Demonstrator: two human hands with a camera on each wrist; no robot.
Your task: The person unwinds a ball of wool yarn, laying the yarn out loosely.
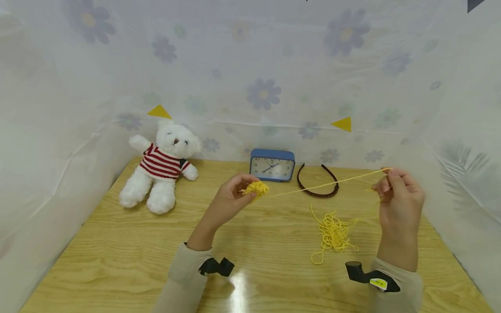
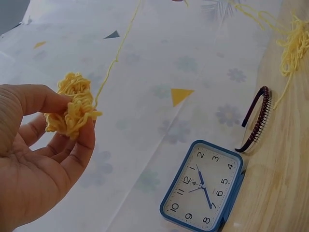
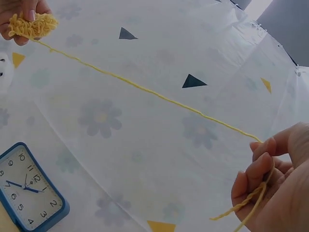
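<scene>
My left hand (image 1: 231,195) pinches a small knitted piece of yellow yarn (image 2: 77,104) between thumb and fingers, above the table. From it a single yellow strand (image 3: 145,89) runs taut and slightly upward to my right hand (image 1: 401,195). The right thumb and forefinger pinch that strand, and more yarn hangs loose over the curled fingers in the right wrist view. Below and between the hands, a tangled heap of yellow yarn (image 1: 332,234) lies on the wooden table (image 1: 254,243).
A blue alarm clock (image 1: 272,165) stands at the table's back, with a dark beaded headband (image 1: 318,194) lying to its right. At the back left sits a white teddy bear (image 1: 166,167) in a striped shirt. Flower-patterned sheeting (image 1: 219,87) encloses the back and sides.
</scene>
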